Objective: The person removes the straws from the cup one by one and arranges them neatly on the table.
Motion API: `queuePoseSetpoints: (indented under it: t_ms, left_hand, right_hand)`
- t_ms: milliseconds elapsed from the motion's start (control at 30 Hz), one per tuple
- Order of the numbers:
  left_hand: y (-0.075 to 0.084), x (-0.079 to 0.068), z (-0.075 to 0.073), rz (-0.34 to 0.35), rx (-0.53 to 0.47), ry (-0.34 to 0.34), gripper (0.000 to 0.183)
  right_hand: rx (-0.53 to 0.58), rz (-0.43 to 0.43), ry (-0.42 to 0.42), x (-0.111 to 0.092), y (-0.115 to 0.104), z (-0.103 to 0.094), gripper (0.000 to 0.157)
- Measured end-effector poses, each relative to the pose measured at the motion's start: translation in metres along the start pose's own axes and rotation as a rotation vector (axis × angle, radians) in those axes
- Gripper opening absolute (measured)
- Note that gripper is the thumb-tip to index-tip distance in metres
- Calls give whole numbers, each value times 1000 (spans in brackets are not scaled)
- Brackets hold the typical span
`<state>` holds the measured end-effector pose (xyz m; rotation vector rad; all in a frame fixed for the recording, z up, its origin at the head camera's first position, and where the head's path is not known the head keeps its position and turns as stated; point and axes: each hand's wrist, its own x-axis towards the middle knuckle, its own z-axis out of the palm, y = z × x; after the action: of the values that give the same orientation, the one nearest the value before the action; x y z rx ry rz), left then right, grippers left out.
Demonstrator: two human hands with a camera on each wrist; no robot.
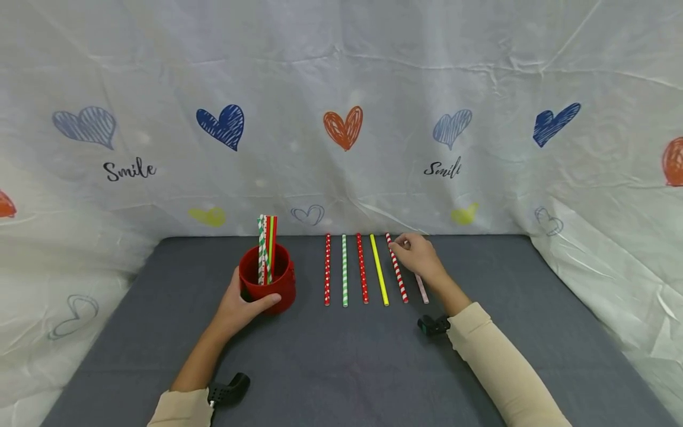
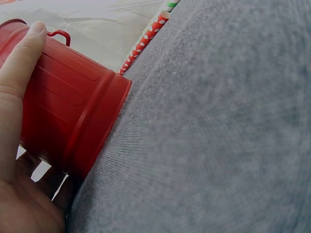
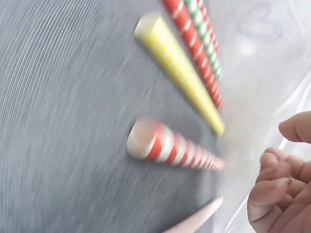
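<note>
My left hand grips a small red ribbed bucket with a side handle, its thumb along the near side and its other fingers round the far left. Several paper straws, striped, dotted and plain, stand in the bucket. My right hand hovers over the right end of a row of straws, thumb and curled fingers apart with nothing between them in the right wrist view. Nearest to it lie a red-and-white striped straw and a pale pink straw, partly hidden under the hand.
Further left in the row lie a yellow straw, a red dotted straw, a green-and-white striped straw and another red dotted straw. A grey cloth covers the table. Behind it hangs a white curtain printed with hearts.
</note>
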<state>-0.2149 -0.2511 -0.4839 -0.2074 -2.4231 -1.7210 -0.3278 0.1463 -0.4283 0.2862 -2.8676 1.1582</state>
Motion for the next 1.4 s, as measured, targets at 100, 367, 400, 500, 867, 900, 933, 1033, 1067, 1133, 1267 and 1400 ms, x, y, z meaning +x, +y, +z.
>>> queuePoseSetpoints:
  t_ms: [100, 367, 400, 500, 867, 900, 933, 1033, 1067, 1133, 1267, 1400]
  left_hand:
    - [-1, 0, 1, -1, 0, 2, 95]
    - [-3, 1, 2, 6, 1, 6, 97]
    - [-2, 1, 2, 3, 3, 5, 98]
    - [-2, 0, 2, -4, 2, 8, 99]
    - [-2, 2, 2, 0, -9, 3, 97]
    - [-2, 1, 2, 1, -12, 1, 97]
    - [-1, 1, 2, 2, -15, -3, 97]
    - [-2, 1, 1, 0, -18, -8, 97]
    - [-2, 1, 1, -4, -16, -10, 97]
    - [-3, 1, 1, -10, -16, -9, 96]
    - [-3, 1, 1, -25, -9, -8, 96]
    - [-3, 0, 0, -30, -3, -8, 96]
  right_hand:
    - [21, -59, -23, -2, -18, 4, 25]
    - [90, -233, -48, -3, -65, 21, 19]
    - [98, -250, -49, -2, -70, 24, 19]
    - [122, -291, -69, -2, -87, 32, 18]
    - [137, -415, -144, -1, -135, 66, 14]
    - [127, -428, -147, -2, -139, 69, 14]
    - [116, -442, -149, -2, -143, 72, 15]
    - [93, -484, -149, -3, -154, 81, 15]
    - [85, -492, -146, -4, -157, 83, 15]
    - [68, -513, -135, -4, -162, 87, 15]
    - [16, -564, -112, -7, -173, 97, 15]
    - [-81, -644, -46, -8, -178, 110, 14]
